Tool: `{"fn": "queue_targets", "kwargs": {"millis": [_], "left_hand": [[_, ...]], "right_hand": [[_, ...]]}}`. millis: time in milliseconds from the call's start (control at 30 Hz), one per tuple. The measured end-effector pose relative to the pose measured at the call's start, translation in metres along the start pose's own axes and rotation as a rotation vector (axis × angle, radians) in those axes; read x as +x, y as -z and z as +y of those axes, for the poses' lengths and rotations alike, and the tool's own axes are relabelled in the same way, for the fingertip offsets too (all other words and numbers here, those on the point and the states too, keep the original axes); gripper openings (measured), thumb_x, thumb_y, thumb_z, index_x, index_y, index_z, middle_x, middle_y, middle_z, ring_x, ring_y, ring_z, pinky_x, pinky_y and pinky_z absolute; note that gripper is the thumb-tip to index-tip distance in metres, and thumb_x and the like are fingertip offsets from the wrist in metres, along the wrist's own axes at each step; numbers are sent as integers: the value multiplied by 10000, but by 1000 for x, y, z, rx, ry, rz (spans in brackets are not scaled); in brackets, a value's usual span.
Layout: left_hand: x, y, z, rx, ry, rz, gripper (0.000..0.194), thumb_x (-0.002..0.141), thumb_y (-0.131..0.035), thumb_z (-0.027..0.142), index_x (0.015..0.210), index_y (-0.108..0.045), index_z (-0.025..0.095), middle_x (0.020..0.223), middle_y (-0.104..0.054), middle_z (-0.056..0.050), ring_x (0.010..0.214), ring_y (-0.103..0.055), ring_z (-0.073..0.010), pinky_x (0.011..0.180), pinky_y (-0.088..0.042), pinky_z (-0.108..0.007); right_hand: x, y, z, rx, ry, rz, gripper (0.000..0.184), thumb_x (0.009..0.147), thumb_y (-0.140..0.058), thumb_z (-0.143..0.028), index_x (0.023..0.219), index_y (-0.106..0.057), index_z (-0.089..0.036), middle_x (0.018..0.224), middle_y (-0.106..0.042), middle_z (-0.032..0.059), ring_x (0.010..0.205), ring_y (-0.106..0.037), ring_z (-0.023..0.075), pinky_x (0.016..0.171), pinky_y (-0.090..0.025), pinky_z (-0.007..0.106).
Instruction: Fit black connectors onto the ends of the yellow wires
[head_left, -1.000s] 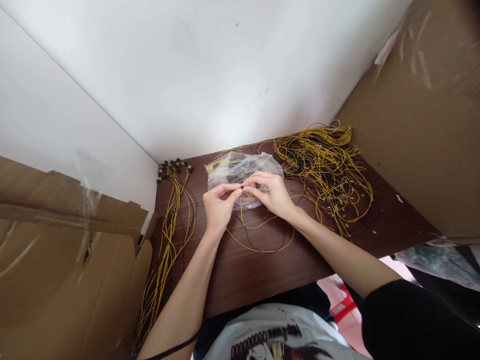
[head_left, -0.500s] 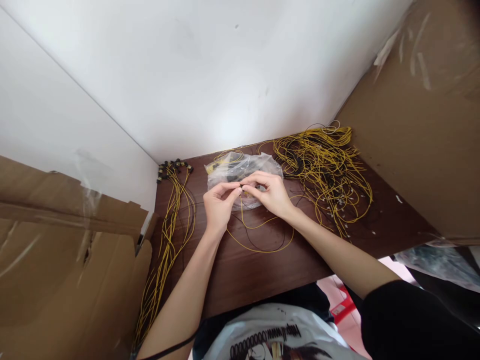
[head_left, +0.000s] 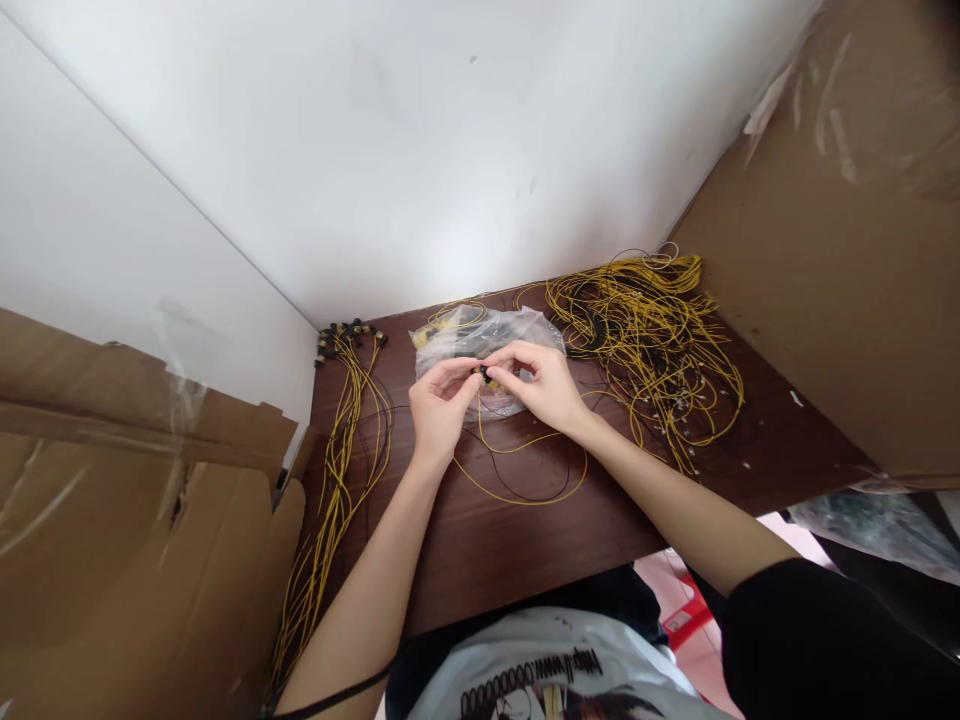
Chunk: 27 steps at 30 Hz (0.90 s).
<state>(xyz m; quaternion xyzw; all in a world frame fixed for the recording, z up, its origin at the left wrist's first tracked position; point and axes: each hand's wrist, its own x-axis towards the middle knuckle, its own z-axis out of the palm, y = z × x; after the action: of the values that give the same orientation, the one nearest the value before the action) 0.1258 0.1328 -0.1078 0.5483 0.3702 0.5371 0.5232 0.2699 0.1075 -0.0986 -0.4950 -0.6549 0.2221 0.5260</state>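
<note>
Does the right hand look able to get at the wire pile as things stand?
Probably yes: the wire pile lies near the right hand, with nothing seen standing between them, though it and the left hand both pinch a dark piece.

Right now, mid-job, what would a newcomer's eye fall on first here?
Probably the left hand and right hand, meeting mid-view with a small dark piece between their fingertips, in front of a clear plastic bag. Next comes the big tangle of yellow and dark wires on the table's right side, then the slimmer dark-tipped wire bundle along its left.
</note>
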Motion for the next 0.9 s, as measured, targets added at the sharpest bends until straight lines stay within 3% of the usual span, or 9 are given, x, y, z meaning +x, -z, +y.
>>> {"fn": "queue_targets", "kwargs": {"millis": [767, 900], "left_hand": [[1, 3, -1, 23, -28, -1, 144, 694, -672, 153, 837, -685, 146, 896, -714, -62, 845, -667, -164, 809, -530, -300], [0, 1, -1, 34, -27, 2, 148, 681, -682, 159, 829, -682, 150, 867, -713, -53, 814, -665, -160, 778, -535, -290]], "right_hand": [[0, -1, 1, 111, -85, 33, 90, 783, -590, -219, 814, -637, -149, 730, -654, 28, 653, -595, 127, 595, -464, 251], [-1, -3, 0, 61, -68, -10, 99, 778, -597, -223, 849, -637, -166, 736, -659, 18, 655, -597, 126, 594, -466, 249]]}}
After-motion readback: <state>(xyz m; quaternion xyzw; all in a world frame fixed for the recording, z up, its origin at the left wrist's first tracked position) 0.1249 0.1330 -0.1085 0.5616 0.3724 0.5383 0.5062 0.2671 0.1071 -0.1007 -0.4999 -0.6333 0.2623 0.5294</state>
